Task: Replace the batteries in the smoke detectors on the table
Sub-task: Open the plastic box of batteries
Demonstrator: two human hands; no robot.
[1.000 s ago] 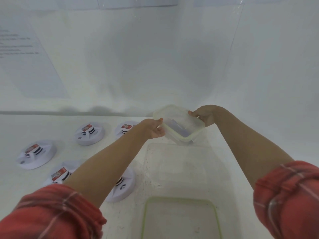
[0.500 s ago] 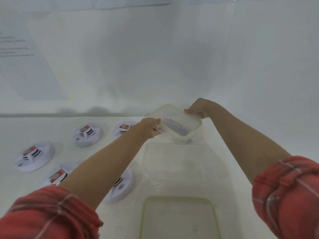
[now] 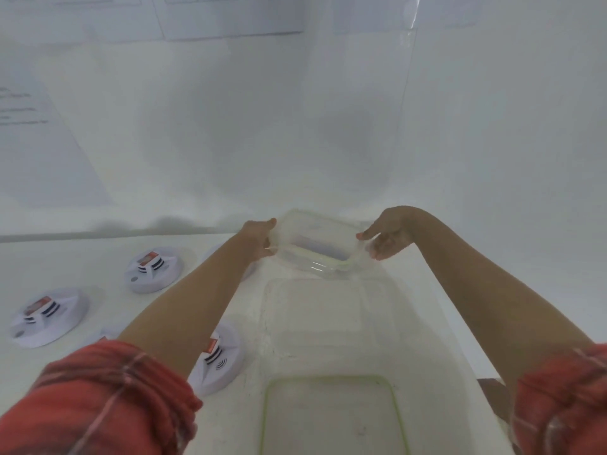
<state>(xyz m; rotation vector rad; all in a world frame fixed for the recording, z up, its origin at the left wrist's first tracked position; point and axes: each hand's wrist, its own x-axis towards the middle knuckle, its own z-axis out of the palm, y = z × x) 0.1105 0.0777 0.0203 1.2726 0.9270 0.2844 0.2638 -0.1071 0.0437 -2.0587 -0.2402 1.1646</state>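
Hands meet at twelve o'clock: I see the left hand [image 3: 259, 238] gripping the clear container [image 3: 315, 247] by its left end, while the right hand [image 3: 386, 238] touches its right end, its grip too blurred to tell. Smoke detectors [image 3: 154, 269] lie on the table [image 3: 82, 257] from eight to ten o'clock.

Smoke detectors [image 3: 153, 269] lie left on the table [image 3: 82, 251]; far centre, a small box [image 3: 315, 246] between left hand [image 3: 259, 236] and right hand [image 3: 387, 233] — held at both ends; before it a tub [image 3: 328, 310] — nearest, a lid [image 3: 335, 415].
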